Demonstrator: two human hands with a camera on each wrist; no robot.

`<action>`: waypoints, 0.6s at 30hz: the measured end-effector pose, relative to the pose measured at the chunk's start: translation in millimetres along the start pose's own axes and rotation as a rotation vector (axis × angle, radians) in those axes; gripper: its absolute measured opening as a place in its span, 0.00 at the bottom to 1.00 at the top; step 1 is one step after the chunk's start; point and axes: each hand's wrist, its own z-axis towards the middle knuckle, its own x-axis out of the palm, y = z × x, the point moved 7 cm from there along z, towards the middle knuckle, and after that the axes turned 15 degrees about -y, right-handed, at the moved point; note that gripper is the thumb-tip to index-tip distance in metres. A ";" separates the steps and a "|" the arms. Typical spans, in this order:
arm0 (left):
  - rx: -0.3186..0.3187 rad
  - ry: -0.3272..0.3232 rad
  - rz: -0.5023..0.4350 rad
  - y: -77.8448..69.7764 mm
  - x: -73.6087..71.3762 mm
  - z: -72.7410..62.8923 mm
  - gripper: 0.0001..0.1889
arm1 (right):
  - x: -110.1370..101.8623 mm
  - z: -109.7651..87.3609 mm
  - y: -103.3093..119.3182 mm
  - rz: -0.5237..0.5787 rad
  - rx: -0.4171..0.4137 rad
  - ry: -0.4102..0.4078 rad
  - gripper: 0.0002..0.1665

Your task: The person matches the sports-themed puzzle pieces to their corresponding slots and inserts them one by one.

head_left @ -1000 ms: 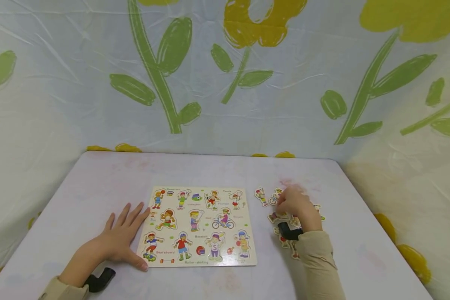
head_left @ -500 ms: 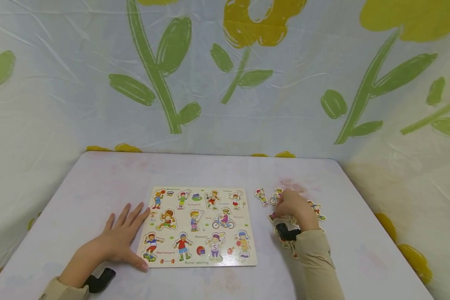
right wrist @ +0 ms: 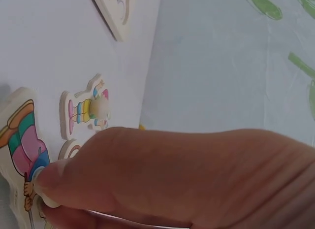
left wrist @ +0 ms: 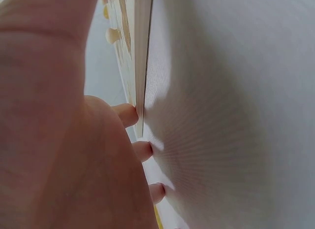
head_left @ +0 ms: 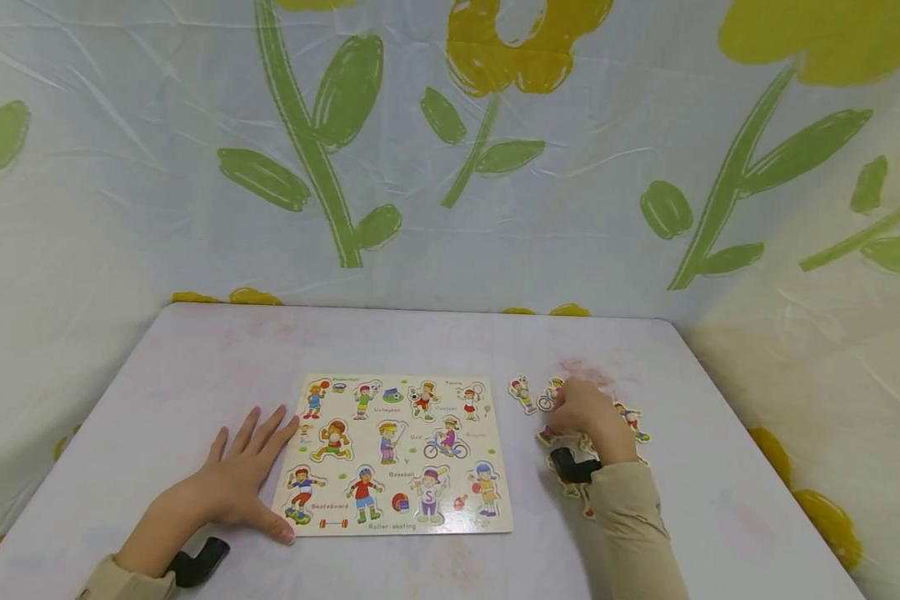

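A wooden peg puzzle board [head_left: 487,446] printed with sports figures lies flat on the table. My left hand [head_left: 240,479] rests with spread fingers at its left edge; index finger and thumb reach the board, and the other fingertips meet the tabletop in the left wrist view. Right of the board, my right hand [head_left: 591,417] pinches the peg [right wrist: 48,199] of a puzzle piece [right wrist: 27,155] between thumb and finger. That piece shows a figure in pink and green trousers gripping a stick. In the head view the hand hides most of it.
A volleyball piece [head_left: 523,394] and a bicycle piece [head_left: 549,397] lie just beyond my right hand. To its right is a skateboard piece [head_left: 633,422]; several more pieces are partly under the wrist. Flowered cloth [head_left: 540,233] rises behind and beside the table [head_left: 390,337].
My right hand has shifted slightly left among the pieces, uncovering the skateboard piece. My left hand and the board stay where they were.
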 end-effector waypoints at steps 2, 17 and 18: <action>0.002 -0.003 0.002 0.9 0.4 -0.2 0.81 | -1.4 -1.7 2.7 0.012 -0.003 -0.004 0.09; -0.036 0.065 -0.029 -5.2 -4.6 -1.0 0.81 | -9.4 -7.7 33.1 0.067 -0.061 -0.032 0.08; -0.032 0.061 -0.029 -4.4 -3.7 -0.7 0.81 | -10.1 -7.6 35.7 0.071 -0.061 -0.032 0.08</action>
